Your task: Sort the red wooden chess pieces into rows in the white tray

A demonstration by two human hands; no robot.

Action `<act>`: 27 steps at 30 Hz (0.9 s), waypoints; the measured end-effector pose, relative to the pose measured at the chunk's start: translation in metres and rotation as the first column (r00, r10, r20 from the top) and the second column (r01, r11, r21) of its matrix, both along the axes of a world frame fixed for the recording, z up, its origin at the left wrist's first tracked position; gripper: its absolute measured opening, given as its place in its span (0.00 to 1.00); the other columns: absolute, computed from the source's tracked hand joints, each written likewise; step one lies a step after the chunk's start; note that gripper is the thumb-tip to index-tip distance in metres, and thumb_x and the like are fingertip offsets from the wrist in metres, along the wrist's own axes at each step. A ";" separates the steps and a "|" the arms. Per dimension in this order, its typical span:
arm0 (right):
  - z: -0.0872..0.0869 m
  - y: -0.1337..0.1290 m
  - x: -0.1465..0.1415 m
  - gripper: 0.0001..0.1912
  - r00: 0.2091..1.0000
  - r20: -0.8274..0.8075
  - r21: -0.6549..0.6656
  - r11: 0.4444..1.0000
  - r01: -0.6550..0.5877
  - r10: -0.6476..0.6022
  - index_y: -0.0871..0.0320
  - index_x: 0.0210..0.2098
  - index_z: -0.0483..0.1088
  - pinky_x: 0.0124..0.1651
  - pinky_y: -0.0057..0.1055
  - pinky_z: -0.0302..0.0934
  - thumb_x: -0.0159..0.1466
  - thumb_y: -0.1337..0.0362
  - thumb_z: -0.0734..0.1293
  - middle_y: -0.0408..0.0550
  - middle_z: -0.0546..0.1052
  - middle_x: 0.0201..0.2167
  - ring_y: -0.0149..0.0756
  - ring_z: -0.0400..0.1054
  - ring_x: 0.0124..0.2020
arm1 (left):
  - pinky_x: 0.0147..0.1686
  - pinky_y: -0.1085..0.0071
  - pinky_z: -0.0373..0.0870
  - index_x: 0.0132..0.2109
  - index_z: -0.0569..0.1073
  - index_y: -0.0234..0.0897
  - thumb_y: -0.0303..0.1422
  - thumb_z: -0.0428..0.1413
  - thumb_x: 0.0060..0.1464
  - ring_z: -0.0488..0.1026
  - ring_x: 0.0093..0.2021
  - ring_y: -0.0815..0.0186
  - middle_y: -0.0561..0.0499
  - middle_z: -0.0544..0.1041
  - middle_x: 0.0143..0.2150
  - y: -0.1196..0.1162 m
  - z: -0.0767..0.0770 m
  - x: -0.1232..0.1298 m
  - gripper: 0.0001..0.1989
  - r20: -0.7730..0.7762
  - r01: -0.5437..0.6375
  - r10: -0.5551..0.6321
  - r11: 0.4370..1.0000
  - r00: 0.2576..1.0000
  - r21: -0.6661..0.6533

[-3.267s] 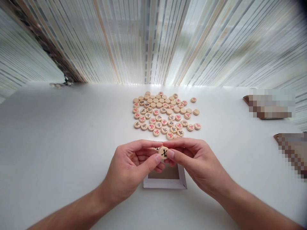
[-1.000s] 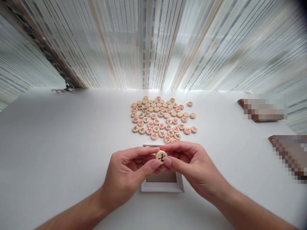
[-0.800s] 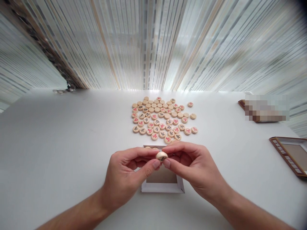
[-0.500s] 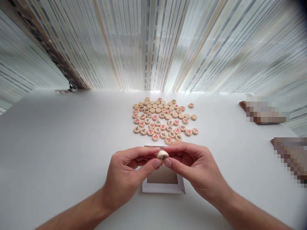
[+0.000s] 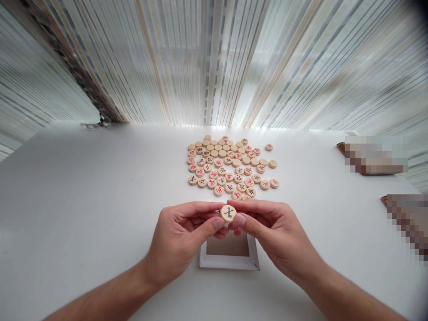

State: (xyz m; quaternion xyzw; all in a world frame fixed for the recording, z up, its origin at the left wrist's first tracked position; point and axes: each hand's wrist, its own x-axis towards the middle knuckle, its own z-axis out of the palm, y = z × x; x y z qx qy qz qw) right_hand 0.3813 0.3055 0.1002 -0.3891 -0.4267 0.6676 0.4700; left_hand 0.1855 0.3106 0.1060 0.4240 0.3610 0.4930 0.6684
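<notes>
Between my fingertips is a round wooden Chinese chess piece (image 5: pixel 228 213), its face with a black character turned up toward me. My left hand (image 5: pixel 187 234) pinches it from the left with thumb and forefinger. From the right, my right hand (image 5: pixel 270 229) grips the same piece in the same way. Both hands hover over a shallow open box (image 5: pixel 229 262) with white edges and a brown bottom; they hide its far part. Just beyond lie many loose chess pieces (image 5: pixel 218 190), some showing red or black characters, others plain side up.
All of this is on a white table (image 5: pixel 100 200). Two brown-edged boxes with blurred-out tops, one farther back (image 5: pixel 381 171) and one nearer (image 5: pixel 388 205), are at the right. Striped string curtains (image 5: pixel 187 62) hang along the table's far edge.
The chess piece has tilted up between my fingers, so its black character now faces me more fully. Both hands stay closed on it. The view has shifted slightly.
</notes>
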 end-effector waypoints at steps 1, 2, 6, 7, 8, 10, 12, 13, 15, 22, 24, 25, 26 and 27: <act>0.000 0.000 0.000 0.14 1.000 -0.003 -0.001 1.000 -0.004 0.004 0.47 0.51 0.85 0.42 0.22 0.77 0.66 0.63 0.80 0.45 0.87 0.35 0.29 0.80 0.35 | 0.37 0.77 0.87 0.45 0.89 0.39 0.23 0.70 0.57 0.87 0.31 0.66 0.49 0.89 0.34 0.000 0.000 0.000 0.10 -0.001 0.000 0.000 1.000 1.000 0.001; 0.000 0.000 0.000 0.15 1.000 -0.007 -0.002 1.000 -0.008 0.008 0.46 0.51 0.85 0.43 0.22 0.77 0.66 0.63 0.80 0.45 0.87 0.36 0.28 0.80 0.35 | 0.36 0.77 0.87 0.45 0.89 0.38 0.23 0.70 0.57 0.87 0.31 0.66 0.49 0.89 0.33 0.000 0.000 0.000 0.10 -0.001 -0.001 0.001 1.000 1.000 0.004; 0.002 0.000 -0.001 0.15 0.999 -0.031 -0.007 1.000 -0.015 0.014 0.46 0.50 0.85 0.43 0.21 0.77 0.64 0.65 0.80 0.45 0.87 0.37 0.28 0.80 0.36 | 0.36 0.78 0.86 0.45 0.89 0.38 0.23 0.70 0.57 0.86 0.31 0.68 0.50 0.89 0.33 0.001 0.001 0.001 0.10 -0.009 -0.010 0.010 1.000 1.000 0.021; 0.002 0.000 -0.001 0.15 0.999 -0.036 -0.010 1.000 -0.016 0.016 0.46 0.50 0.85 0.43 0.21 0.77 0.64 0.65 0.80 0.45 0.87 0.37 0.28 0.80 0.35 | 0.36 0.79 0.86 0.45 0.89 0.38 0.23 0.70 0.57 0.86 0.31 0.68 0.50 0.89 0.34 0.001 0.001 0.001 0.10 -0.016 -0.011 0.011 1.000 1.000 0.028; 0.002 0.000 -0.002 0.15 0.999 -0.041 -0.014 1.000 -0.020 0.019 0.46 0.50 0.85 0.42 0.21 0.76 0.64 0.65 0.80 0.44 0.87 0.37 0.28 0.80 0.35 | 0.36 0.79 0.85 0.45 0.89 0.38 0.23 0.70 0.57 0.86 0.31 0.68 0.50 0.89 0.35 0.001 0.000 0.000 0.10 -0.024 -0.010 0.011 0.999 1.000 0.036; 0.003 0.000 -0.002 0.15 0.998 -0.053 -0.024 0.999 -0.029 0.028 0.45 0.51 0.85 0.42 0.21 0.76 0.65 0.65 0.80 0.44 0.87 0.37 0.27 0.80 0.35 | 0.37 0.79 0.85 0.45 0.89 0.38 0.23 0.70 0.58 0.86 0.32 0.69 0.49 0.89 0.37 0.002 0.000 0.000 0.09 -0.041 -0.005 0.007 0.998 0.999 0.058; 0.004 0.000 -0.002 0.15 0.997 -0.066 -0.031 0.999 -0.037 0.035 0.46 0.50 0.85 0.41 0.20 0.76 0.65 0.65 0.80 0.44 0.87 0.36 0.26 0.79 0.34 | 0.38 0.78 0.85 0.46 0.88 0.38 0.23 0.69 0.59 0.86 0.33 0.68 0.49 0.89 0.38 0.002 -0.002 -0.001 0.09 -0.052 0.003 0.002 0.996 0.999 0.086; 0.004 0.000 -0.002 0.14 0.997 -0.073 -0.031 0.999 -0.041 0.038 0.46 0.50 0.85 0.41 0.19 0.76 0.65 0.65 0.80 0.44 0.87 0.36 0.26 0.79 0.34 | 0.39 0.78 0.85 0.46 0.88 0.39 0.24 0.69 0.59 0.86 0.34 0.68 0.49 0.89 0.39 0.002 -0.002 -0.001 0.09 -0.056 0.004 0.002 0.995 0.998 0.100; 0.005 0.001 -0.003 0.13 0.995 -0.087 -0.024 0.999 -0.047 0.044 0.46 0.49 0.86 0.40 0.19 0.75 0.65 0.65 0.80 0.43 0.87 0.35 0.25 0.79 0.33 | 0.39 0.77 0.85 0.46 0.88 0.38 0.23 0.69 0.60 0.86 0.35 0.67 0.49 0.88 0.39 0.002 -0.004 -0.002 0.09 -0.063 -0.001 0.009 0.992 0.998 0.125; 0.007 0.001 -0.003 0.06 0.998 -0.040 -0.005 0.999 -0.040 0.040 0.53 0.42 0.86 0.37 0.19 0.74 0.65 0.61 0.80 0.43 0.84 0.28 0.27 0.77 0.30 | 0.40 0.78 0.85 0.44 0.88 0.38 0.22 0.69 0.58 0.85 0.37 0.68 0.50 0.87 0.39 0.000 -0.007 -0.004 0.09 -0.106 -0.027 0.048 0.981 0.993 0.190; 0.007 0.001 -0.002 0.07 0.999 -0.009 -0.013 0.999 -0.037 0.037 0.56 0.37 0.86 0.34 0.19 0.73 0.65 0.59 0.80 0.44 0.84 0.27 0.26 0.76 0.28 | 0.38 0.79 0.85 0.43 0.88 0.38 0.23 0.70 0.57 0.85 0.35 0.69 0.51 0.87 0.37 -0.001 -0.006 -0.004 0.08 -0.104 -0.034 0.052 0.986 0.993 0.164; 0.008 0.001 -0.002 0.09 0.999 0.008 -0.021 0.999 -0.038 0.038 0.57 0.35 0.85 0.34 0.19 0.72 0.64 0.58 0.80 0.45 0.83 0.27 0.26 0.75 0.27 | 0.37 0.79 0.85 0.43 0.88 0.38 0.23 0.70 0.57 0.85 0.33 0.69 0.51 0.88 0.36 -0.001 -0.006 -0.003 0.08 -0.101 -0.037 0.052 0.989 0.993 0.146; 0.008 0.002 -0.002 0.11 0.999 0.020 -0.031 0.999 -0.039 0.040 0.58 0.33 0.84 0.33 0.20 0.72 0.64 0.57 0.80 0.45 0.83 0.26 0.27 0.75 0.26 | 0.36 0.80 0.85 0.43 0.88 0.39 0.23 0.70 0.57 0.85 0.32 0.69 0.51 0.88 0.35 -0.001 -0.005 -0.003 0.08 -0.099 -0.040 0.053 0.991 0.994 0.130; 0.008 0.002 -0.002 0.12 0.999 0.028 -0.040 0.998 -0.044 0.045 0.59 0.32 0.83 0.32 0.20 0.71 0.63 0.57 0.81 0.45 0.83 0.26 0.27 0.74 0.25 | 0.35 0.80 0.85 0.42 0.88 0.39 0.23 0.71 0.56 0.85 0.30 0.70 0.51 0.88 0.34 -0.001 -0.004 -0.002 0.08 -0.097 -0.042 0.054 0.992 0.994 0.118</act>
